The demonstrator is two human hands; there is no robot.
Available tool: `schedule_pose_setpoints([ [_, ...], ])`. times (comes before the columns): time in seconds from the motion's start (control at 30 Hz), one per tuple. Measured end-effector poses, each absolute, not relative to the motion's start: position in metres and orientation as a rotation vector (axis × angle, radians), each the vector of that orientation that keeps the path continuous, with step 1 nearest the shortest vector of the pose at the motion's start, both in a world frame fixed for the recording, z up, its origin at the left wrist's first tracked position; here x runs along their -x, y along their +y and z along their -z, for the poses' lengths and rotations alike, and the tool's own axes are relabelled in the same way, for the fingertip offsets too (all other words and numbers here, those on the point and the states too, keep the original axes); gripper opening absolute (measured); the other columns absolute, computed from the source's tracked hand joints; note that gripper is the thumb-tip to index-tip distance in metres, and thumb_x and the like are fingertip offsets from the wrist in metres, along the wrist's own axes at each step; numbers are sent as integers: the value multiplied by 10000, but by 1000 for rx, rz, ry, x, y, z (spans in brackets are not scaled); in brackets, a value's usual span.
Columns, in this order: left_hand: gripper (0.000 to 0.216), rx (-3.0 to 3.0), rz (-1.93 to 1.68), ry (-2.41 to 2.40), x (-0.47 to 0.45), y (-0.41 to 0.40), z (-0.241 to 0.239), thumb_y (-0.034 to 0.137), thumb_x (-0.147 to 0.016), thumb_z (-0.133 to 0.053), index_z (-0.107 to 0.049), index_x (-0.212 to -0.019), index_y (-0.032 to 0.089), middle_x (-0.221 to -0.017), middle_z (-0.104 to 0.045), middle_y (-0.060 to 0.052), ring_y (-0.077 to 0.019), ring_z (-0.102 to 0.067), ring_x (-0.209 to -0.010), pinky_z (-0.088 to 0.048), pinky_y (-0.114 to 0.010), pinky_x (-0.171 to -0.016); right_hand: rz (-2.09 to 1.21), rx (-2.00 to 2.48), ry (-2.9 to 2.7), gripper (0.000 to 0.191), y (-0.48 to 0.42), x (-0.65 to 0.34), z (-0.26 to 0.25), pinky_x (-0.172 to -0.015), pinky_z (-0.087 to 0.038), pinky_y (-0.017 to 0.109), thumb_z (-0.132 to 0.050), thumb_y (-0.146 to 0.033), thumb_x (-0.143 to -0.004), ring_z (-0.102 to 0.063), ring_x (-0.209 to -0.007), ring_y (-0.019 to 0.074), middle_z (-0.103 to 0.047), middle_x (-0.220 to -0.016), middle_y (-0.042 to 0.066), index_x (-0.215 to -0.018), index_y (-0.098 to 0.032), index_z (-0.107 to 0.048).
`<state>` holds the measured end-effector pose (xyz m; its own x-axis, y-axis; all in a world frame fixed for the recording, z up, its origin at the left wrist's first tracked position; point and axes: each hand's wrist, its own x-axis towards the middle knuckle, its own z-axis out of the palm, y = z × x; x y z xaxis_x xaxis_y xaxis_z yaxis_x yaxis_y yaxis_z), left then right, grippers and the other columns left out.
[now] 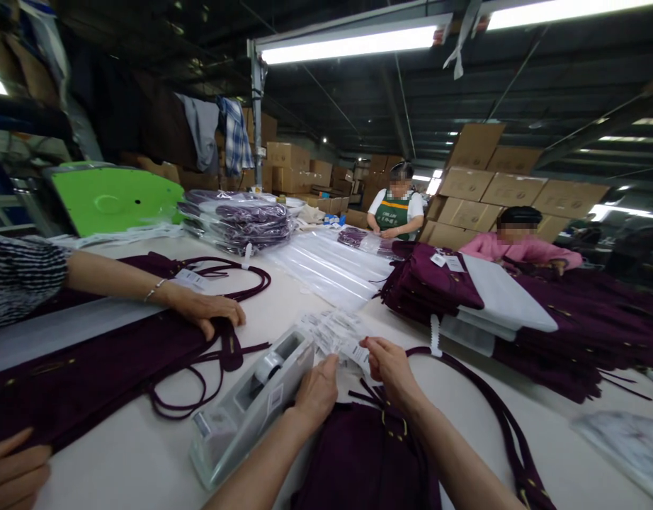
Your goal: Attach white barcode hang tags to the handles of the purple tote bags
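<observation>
Between my two hands is a white printed tag (354,352), in front of a loose pile of small clear-and-white tags (326,327). My right hand (391,368) is closed in a pinch at the tag's right edge. My left hand (316,391) is closed near its left edge, beside the tape dispenser (252,404); what its fingertips hold is hidden. Below both hands lies a dark purple bag (369,453) with a brass ring and thin cords. Its long strap (491,389) curves off to the right, with a white tie round it.
At left, a co-worker's hand (207,312) rests on another purple bag (108,361). Stacked purple bags (433,283) stand at right. Clear plastic sleeves (331,265) and wrapped bags (236,219) lie farther back. Two people work across the table, before cardboard boxes (464,184).
</observation>
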<state>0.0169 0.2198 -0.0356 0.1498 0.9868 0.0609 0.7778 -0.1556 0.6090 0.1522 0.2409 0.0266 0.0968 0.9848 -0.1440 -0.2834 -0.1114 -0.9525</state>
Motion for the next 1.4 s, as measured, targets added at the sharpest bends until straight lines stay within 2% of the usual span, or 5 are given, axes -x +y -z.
schedule_pose_setpoints([
  [0.17,273,-1966,-672,1645,-17,221,38,131,-828,-291,-414,-1067,177,-834,-638,-75,-168,-598,-775,-405,-254,-682,-1334,1138,-858,317,235,-137,-16,-346,-120,184,-672,-397,-467,-235,-316,41,-329,-352,-91,-620,-148,-548],
  [0.4,234,-1943,-588,1732,-16,224,37,113,-812,-309,-411,-1020,145,-809,-639,-120,-198,-609,-764,-405,-268,-651,-1282,956,-845,353,229,-147,-49,-371,-114,175,-692,-422,-507,-148,-346,15,-212,-375,-131,-682,-140,-569],
  [0.77,180,-1885,-817,1675,-16,221,43,130,-818,-334,-371,-990,170,-698,-605,-33,-172,-596,-696,-393,-254,-638,-1292,1121,-872,345,239,-135,-12,-338,-149,173,-664,-428,-492,-254,-319,39,-359,-356,-75,-629,-128,-564],
  [1.0,71,-1910,-772,1703,-18,220,48,156,-835,-339,-390,-870,190,-706,-587,-30,-174,-591,-704,-373,-243,-617,-1103,1045,-712,276,269,-165,-47,-356,-123,170,-637,-395,-568,-161,-330,20,-198,-363,-133,-656,-170,-503],
  [1.4,27,-1827,-796,1776,-19,218,46,176,-846,-353,-367,-866,186,-729,-582,-34,-173,-591,-705,-379,-252,-616,-1331,1178,-889,257,247,-134,-11,-320,-139,176,-649,-363,-484,-253,-298,42,-360,-338,-72,-575,-141,-558],
])
